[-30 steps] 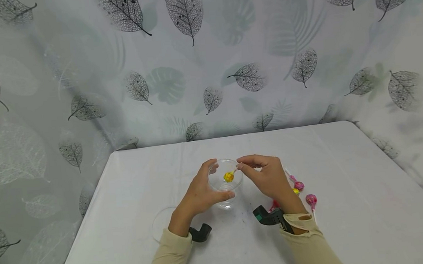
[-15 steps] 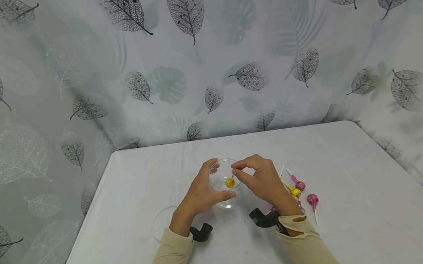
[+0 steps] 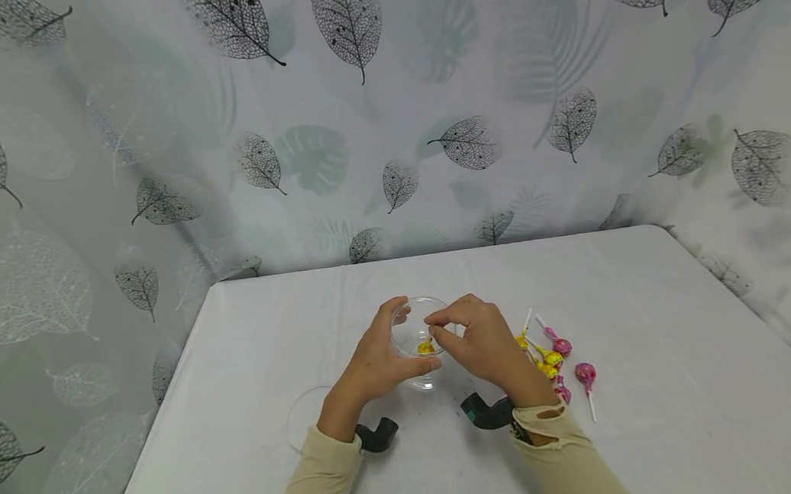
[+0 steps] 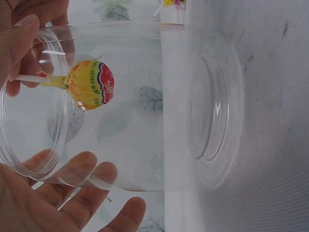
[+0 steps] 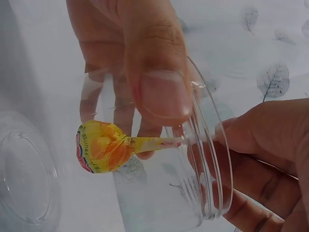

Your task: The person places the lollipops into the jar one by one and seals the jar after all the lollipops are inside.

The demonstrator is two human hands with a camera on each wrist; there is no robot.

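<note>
A yellow-wrapped lollipop (image 4: 91, 86) is held inside a transparent jar (image 4: 215, 135), its head directed toward the base and its white stick reaching back to the mouth. A red label is seen on the wrapper. The stick is pinched at the jar's mouth between the thumb and fingers of the right hand (image 3: 478, 341). The jar is gripped by the left hand (image 3: 383, 359), with the thumb laid along the near side and the fingers around the far side; whether its base touches the table (image 3: 655, 321) cannot be told. Beside the right forearm, yellow lollipops (image 3: 551, 358) are clustered with pink ones, and a single pink lollipop (image 3: 586, 374) is set slightly apart. A clear round object (image 3: 303, 406) is partly hidden by the left wrist. Behind the white-covered table, a leaf-printed backdrop (image 3: 398, 94) is hung.
</note>
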